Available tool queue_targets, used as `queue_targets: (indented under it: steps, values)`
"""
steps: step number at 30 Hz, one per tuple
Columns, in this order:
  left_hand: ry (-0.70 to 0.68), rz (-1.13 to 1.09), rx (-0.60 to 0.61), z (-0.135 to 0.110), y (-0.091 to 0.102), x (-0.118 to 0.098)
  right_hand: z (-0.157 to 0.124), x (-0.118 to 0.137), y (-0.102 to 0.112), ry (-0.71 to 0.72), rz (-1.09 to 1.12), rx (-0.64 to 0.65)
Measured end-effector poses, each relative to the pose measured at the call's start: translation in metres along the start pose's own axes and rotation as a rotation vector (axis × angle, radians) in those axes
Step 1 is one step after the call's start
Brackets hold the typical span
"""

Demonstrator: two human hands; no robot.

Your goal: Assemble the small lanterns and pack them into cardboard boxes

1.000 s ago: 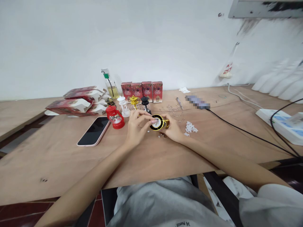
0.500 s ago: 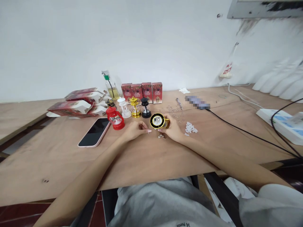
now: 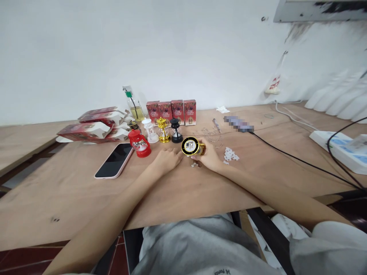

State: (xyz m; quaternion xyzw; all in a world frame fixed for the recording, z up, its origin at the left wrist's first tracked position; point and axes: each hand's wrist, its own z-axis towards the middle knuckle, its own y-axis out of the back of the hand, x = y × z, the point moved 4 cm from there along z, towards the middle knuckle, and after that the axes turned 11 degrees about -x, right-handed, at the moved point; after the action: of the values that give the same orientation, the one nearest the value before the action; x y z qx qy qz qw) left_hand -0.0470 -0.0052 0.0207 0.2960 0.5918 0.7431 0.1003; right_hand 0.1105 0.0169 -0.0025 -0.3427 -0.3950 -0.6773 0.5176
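Note:
My right hand [image 3: 211, 156] is closed around a gold mini lantern [image 3: 203, 149] lying on its side. Its round black base faces me, with a white centre [image 3: 190, 145] that shows small metal parts. Just left of that base, my left hand [image 3: 168, 159] rests low over the tabletop, back upward and fingers bent together. What those fingers hold, if anything, is hidden. Several small round metal pieces, like button cells [image 3: 196, 163], lie below the lantern. A red lantern [image 3: 139, 144], a white one [image 3: 150, 131], a gold one [image 3: 164, 131] and a black one [image 3: 176, 131] stand upright beyond my left hand.
A phone [image 3: 114, 161] lies at the left, near flattened red boxes [image 3: 86, 130] and a pump bottle [image 3: 137, 110]. Several red boxes [image 3: 183, 112] stand against the wall. White plastic bits [image 3: 230, 154], wire pieces [image 3: 210, 133], a screwdriver [image 3: 216, 124] and a cable [image 3: 286, 154] are to the right.
My left hand has turned palm down and its fingers have moved to the lantern's base; before, its thumb and fingers showed in a pinch. My right hand and the lantern stay put.

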Motion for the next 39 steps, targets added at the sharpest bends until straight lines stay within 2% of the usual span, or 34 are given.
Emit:
queue_targets:
  steps: [7,21,27,31,39]
  values:
    - [0.057,-0.014,0.057,-0.002,0.010,-0.006,-0.001,0.001,-0.001,-0.060,0.051,0.035]
    - [0.192,-0.075,0.124,-0.006,0.018,-0.002,0.000,0.005,0.001,-0.015,0.022,0.026]
    - [0.202,-0.050,0.133,-0.010,0.014,0.006,-0.001,0.001,0.000,-0.055,0.028,0.038]
    - [0.201,-0.043,0.138,-0.012,0.012,0.010,0.000,0.000,0.000,-0.013,0.015,0.026]
    - [0.224,-0.038,0.126,-0.015,0.012,0.003,0.001,0.002,0.001,-0.004,0.020,0.020]
